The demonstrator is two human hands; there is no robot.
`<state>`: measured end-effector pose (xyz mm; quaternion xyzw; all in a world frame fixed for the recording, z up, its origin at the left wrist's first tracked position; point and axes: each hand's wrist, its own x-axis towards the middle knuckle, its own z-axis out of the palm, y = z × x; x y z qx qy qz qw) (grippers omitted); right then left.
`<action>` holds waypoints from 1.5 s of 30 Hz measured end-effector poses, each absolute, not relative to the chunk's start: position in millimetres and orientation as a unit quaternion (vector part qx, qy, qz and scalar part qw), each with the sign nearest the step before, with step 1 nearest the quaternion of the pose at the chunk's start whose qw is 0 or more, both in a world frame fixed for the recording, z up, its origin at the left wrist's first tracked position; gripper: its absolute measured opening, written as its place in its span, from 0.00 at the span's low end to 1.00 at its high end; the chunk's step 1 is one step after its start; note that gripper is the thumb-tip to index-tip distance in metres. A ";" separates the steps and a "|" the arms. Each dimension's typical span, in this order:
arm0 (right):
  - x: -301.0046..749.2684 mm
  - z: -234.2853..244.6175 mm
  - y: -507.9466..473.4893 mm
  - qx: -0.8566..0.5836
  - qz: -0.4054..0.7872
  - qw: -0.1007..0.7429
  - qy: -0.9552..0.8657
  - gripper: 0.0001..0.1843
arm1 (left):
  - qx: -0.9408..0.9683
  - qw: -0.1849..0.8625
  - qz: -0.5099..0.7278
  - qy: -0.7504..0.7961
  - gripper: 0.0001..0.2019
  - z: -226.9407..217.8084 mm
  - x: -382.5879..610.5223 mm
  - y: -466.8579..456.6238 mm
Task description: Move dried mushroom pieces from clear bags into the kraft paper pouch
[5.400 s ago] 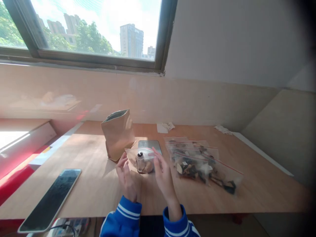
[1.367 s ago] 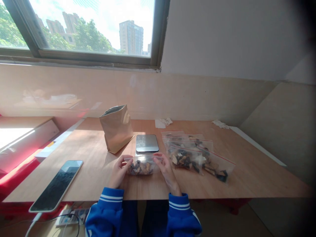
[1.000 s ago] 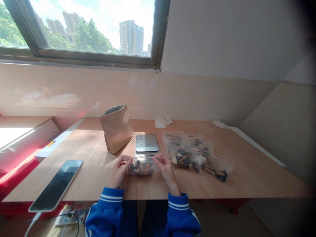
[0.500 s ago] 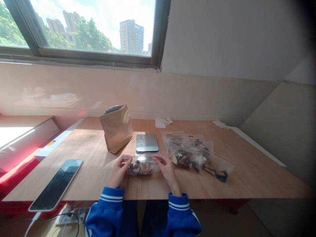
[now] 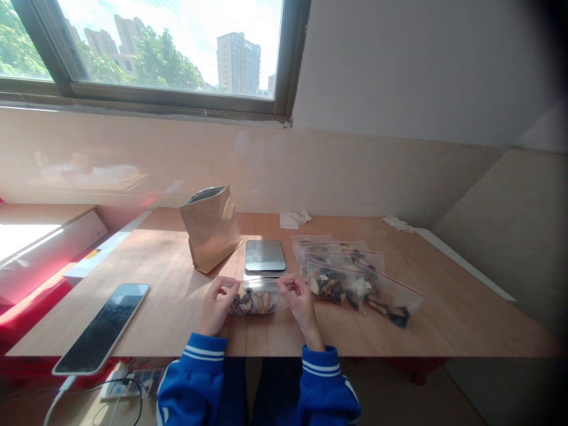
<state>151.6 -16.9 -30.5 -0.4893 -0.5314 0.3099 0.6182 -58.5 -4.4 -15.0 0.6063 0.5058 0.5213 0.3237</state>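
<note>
Between my hands, at the table's front, is a clear zip-lock bag [image 5: 256, 300] with dark and tan dried pieces inside. My left hand [image 5: 218, 302] pinches the top left of the bag's zip edge between thumb and fingers. At the top right, my right hand [image 5: 299, 300] pinches the same edge. Just behind the bag lies a small kitchen scale [image 5: 265, 255] with a bare metal plate. An open brown kraft pouch [image 5: 212, 228] stands to the left of the scale. Several filled zip-lock bags [image 5: 339, 284] with red zip lines lie overlapping to the right of my right hand.
A phone [image 5: 103, 331] with a charging cable [image 5: 60, 393] lies at the table's left front edge. Crumpled white tissues [image 5: 299, 219] rest by the wall, with another tissue [image 5: 398, 223] farther right. A power strip [image 5: 128, 383] sits below the table's left side.
Both hands keep their pinch on the bag's top edge, with only slight finger shifts. The view has moved a little; the other things on the table stay in place.
</note>
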 end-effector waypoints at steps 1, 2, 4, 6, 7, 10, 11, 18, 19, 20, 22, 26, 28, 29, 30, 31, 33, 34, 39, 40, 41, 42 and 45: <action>151.7 -31.1 -16.7 -0.485 0.305 0.620 -0.536 0.08 | 0.606 0.319 0.523 0.508 0.11 -15.1 -57.9 -4.3; 151.7 -31.4 -16.6 -0.482 0.303 0.621 -0.539 0.07 | 0.604 0.317 0.524 0.510 0.11 -15.4 -57.4 -4.1; 151.3 -31.2 -16.7 -0.478 0.307 0.625 -0.535 0.07 | 0.598 0.329 0.524 0.510 0.12 -15.9 -56.7 -4.0; 150.5 -29.9 -17.6 -0.474 0.326 0.629 -0.523 0.07 | 0.591 0.361 0.522 0.498 0.12 -16.2 -56.5 -4.4; 150.0 -29.0 -18.3 -0.471 0.340 0.629 -0.517 0.08 | 0.587 0.382 0.522 0.487 0.12 -16.3 -56.6 -4.9; 148.8 -26.9 -20.3 -0.454 0.389 0.624 -0.503 0.10 | 0.573 0.443 0.523 0.450 0.12 -17.2 -56.5 -6.1; 148.4 -26.6 -20.7 -0.448 0.404 0.621 -0.501 0.10 | 0.568 0.455 0.524 0.442 0.12 -17.8 -56.4 -6.3; 145.9 -30.3 -18.4 -0.445 0.429 0.613 -0.493 0.12 | 0.583 0.433 0.512 0.459 0.12 -20.4 -55.5 -4.2; 145.9 -30.9 -17.9 -0.445 0.430 0.612 -0.493 0.12 | 0.588 0.426 0.510 0.461 0.12 -20.3 -55.8 -3.8; 145.9 -31.5 -17.4 -0.445 0.433 0.610 -0.492 0.12 | 0.593 0.418 0.510 0.461 0.12 -20.1 -56.1 -3.6; 146.0 -32.2 -16.8 -0.446 0.442 0.604 -0.490 0.14 | 0.604 0.402 0.514 0.456 0.11 -19.1 -56.6 -3.4; 145.2 -31.7 -16.7 -0.453 0.438 0.600 -0.494 0.13 | 0.619 0.379 0.525 0.445 0.10 -15.0 -55.5 -4.5; 144.6 -30.5 -16.9 -0.460 0.416 0.606 -0.498 0.13 | 0.616 0.368 0.531 0.451 0.10 -13.0 -54.2 -5.5; 144.5 -29.9 -17.1 -0.465 0.403 0.609 -0.501 0.12 | 0.614 0.360 0.534 0.457 0.10 -12.4 -53.5 -6.0; 144.4 -29.3 -17.2 -0.469 0.390 0.611 -0.505 0.12 | 0.611 0.352 0.537 0.464 0.10 -12.2 -53.0 -6.4; 144.5 -28.7 -17.4 -0.472 0.377 0.613 -0.509 0.12 | 0.608 0.345 0.539 0.469 0.10 -12.3 -52.5 -6.7; 144.8 -28.1 -17.5 -0.477 0.358 0.618 -0.512 0.11 | 0.602 0.341 0.544 0.475 0.10 -13.5 -52.1 -6.9; 145.0 -28.0 -17.5 -0.478 0.352 0.621 -0.512 0.11 | 0.598 0.342 0.547 0.475 0.10 -14.3 -52.0 -6.7; 146.6 -28.9 -18.6 -0.463 0.381 0.618 -0.508 0.12 | 0.585 0.369 0.548 0.471 0.11 -16.7 -52.6 -5.6; 146.9 -29.0 -19.3 -0.451 0.400 0.619 -0.503 0.12 | 0.585 0.385 0.542 0.465 0.12 -16.5 -52.7 -5.6; 147.1 -28.9 -20.1 -0.438 0.419 0.620 -0.499 0.11 | 0.585 0.403 0.533 0.459 0.12 -16.2 -52.6 -5.7; 147.1 -28.7 -20.9 -0.426 0.437 0.619 -0.494 0.11 | 0.587 0.421 0.522 0.453 0.12 -16.0 -52.4 -6.0; 146.1 -27.3 -23.0 -0.411 0.478 0.596 -0.498 0.12 | 0.595 0.443 0.499 0.448 0.12 -15.7 -50.9 -6.6</action>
